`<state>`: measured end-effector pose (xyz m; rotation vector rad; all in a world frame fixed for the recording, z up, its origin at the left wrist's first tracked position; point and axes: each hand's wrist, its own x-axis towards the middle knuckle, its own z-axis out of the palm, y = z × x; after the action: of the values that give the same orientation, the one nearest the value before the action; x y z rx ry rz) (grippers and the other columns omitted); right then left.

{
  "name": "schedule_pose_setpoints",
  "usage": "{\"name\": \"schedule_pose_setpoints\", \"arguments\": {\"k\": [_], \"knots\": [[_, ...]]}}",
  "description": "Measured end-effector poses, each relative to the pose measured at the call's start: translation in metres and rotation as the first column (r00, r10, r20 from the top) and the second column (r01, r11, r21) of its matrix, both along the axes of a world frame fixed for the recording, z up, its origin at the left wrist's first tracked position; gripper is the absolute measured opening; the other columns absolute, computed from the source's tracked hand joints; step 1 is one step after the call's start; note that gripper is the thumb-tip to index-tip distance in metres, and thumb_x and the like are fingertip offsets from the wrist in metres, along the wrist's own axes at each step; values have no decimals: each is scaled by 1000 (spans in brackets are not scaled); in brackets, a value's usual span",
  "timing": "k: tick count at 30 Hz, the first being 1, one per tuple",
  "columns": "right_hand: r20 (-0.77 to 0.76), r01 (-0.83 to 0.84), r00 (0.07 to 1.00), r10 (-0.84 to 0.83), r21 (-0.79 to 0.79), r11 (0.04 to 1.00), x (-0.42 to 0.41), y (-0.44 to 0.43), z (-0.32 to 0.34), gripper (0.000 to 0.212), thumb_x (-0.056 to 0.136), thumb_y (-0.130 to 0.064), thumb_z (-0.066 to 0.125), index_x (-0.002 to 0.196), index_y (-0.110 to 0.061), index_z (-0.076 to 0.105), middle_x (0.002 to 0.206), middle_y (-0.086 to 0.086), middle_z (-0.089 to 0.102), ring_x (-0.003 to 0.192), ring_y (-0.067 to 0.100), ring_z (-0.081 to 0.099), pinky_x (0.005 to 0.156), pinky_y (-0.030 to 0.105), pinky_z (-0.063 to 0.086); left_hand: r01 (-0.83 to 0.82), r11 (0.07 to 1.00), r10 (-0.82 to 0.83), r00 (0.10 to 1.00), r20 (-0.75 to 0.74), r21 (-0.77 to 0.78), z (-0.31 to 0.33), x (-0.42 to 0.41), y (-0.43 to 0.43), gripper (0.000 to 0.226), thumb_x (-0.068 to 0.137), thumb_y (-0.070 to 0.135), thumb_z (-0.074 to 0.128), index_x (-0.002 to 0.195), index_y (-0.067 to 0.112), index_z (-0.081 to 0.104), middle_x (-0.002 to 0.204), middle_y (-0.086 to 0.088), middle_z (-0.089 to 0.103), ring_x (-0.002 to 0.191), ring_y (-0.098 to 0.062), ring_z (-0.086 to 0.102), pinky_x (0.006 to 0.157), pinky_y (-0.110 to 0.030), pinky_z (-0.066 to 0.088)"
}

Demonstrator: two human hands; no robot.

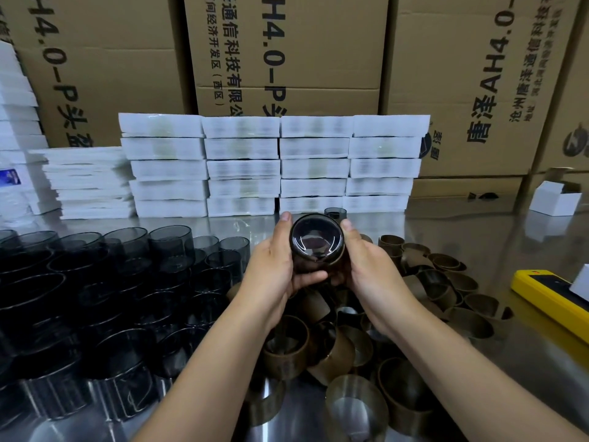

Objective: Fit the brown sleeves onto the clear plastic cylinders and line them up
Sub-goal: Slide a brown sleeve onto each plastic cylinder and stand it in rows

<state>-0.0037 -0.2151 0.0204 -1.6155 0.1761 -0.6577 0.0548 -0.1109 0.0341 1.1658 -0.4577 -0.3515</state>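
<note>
Both hands hold one clear plastic cylinder point(317, 242) up in mid-air at the centre, its closed end facing me. A brown sleeve point(318, 266) wraps its lower part. My left hand point(277, 263) grips the left side with its thumb under the sleeve. My right hand point(366, 266) grips the right side. A heap of loose brown sleeves point(424, 282) lies on the table to the right and in front. Several dark clear cylinders point(127, 282) stand packed together at the left. One more cylinder point(335, 212) stands just behind the held one.
Stacks of white foam trays point(274, 164) form a wall at the back of the steel table point(478, 231), with cardboard boxes point(287, 52) behind. A yellow device point(551, 295) lies at the right edge. A small white box point(556, 199) sits at the far right.
</note>
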Motion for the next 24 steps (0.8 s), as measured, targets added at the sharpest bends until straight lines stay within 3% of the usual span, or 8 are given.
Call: {"name": "schedule_pose_setpoints", "arguments": {"k": [4, 7, 10, 13, 16, 19, 21, 24], "knots": [[27, -17, 1000, 16, 36, 999, 2, -2, 0, 46, 87, -58, 43, 81, -23, 72, 80, 5, 72, 61, 9, 59, 51, 20, 47, -7, 1000, 7, 1000, -12, -20, 1, -1, 0, 46, 99, 46, 41, 90, 10, 68, 69, -4, 73, 56, -11, 68, 40, -18, 50], [17, -103, 995, 102, 53, 993, -1, -8, 3, 45, 72, -64, 53, 81, -25, 72, 65, -4, 60, 53, 6, 47, 46, 18, 36, -50, 999, 50, 999, -9, -22, 2, -1, 1, 44, 98, 46, 43, 92, 12, 69, 72, -4, 74, 59, -10, 69, 41, -19, 50], [52, -291, 957, 287, 222, 931, -4, -20, 17, 43, 67, -38, 70, 107, -22, 66, 57, -12, 55, 45, 2, 40, 36, 13, 27, -152, 987, 150, 988, 39, 57, 1, 3, 4, 34, 98, 43, 46, 95, 17, 68, 83, -1, 75, 69, -11, 71, 45, -20, 50], [64, -133, 991, 120, 259, 957, 3, -36, 47, 44, 74, -7, 71, 115, -14, 56, 60, -4, 55, 41, 2, 40, 34, 13, 31, -211, 971, 210, 978, 20, 115, 0, 6, 7, 16, 99, 34, 48, 100, 24, 60, 95, 1, 71, 84, -10, 67, 44, -18, 49], [46, 20, 999, -25, 124, 992, 25, -47, 72, 37, 85, 1, 63, 118, -9, 49, 75, 5, 57, 53, 10, 52, 48, 17, 47, -227, 969, 232, 972, -45, 96, 3, 9, 9, 14, 99, 21, 46, 98, 21, 61, 90, 0, 72, 73, -8, 64, 41, -16, 44], [-54, 92, 993, -101, -138, 986, 56, -53, 75, 37, 88, 8, 54, 121, -5, 43, 83, 6, 55, 62, 16, 57, 60, 23, 52, -253, 966, 258, 961, -104, 60, 4, 9, 9, 21, 98, 14, 44, 91, 20, 63, 80, 0, 71, 53, -2, 59, 37, -15, 40], [-158, 87, 977, -147, -335, 938, 78, -55, 68, 40, 86, 9, 51, 121, -8, 43, 87, 4, 55, 67, 18, 58, 62, 27, 52, -268, 963, 270, 953, -140, 31, 4, 10, 9, 22, 100, 13, 41, 91, 20, 60, 75, -1, 70, 44, 1, 57, 36, -15, 39], [-299, -5, 932, -203, -572, 820, 102, -54, 52, 40, 82, 0, 52, 116, -19, 45, 105, 3, 58, 96, 25, 59, 83, 35, 51, -280, 960, 274, 944, -181, -4, 5, 10, 10, 22, 102, 12, 37, 94, 21, 56, 71, -1, 69, 41, -1, 55, 35, -15, 39]]}}
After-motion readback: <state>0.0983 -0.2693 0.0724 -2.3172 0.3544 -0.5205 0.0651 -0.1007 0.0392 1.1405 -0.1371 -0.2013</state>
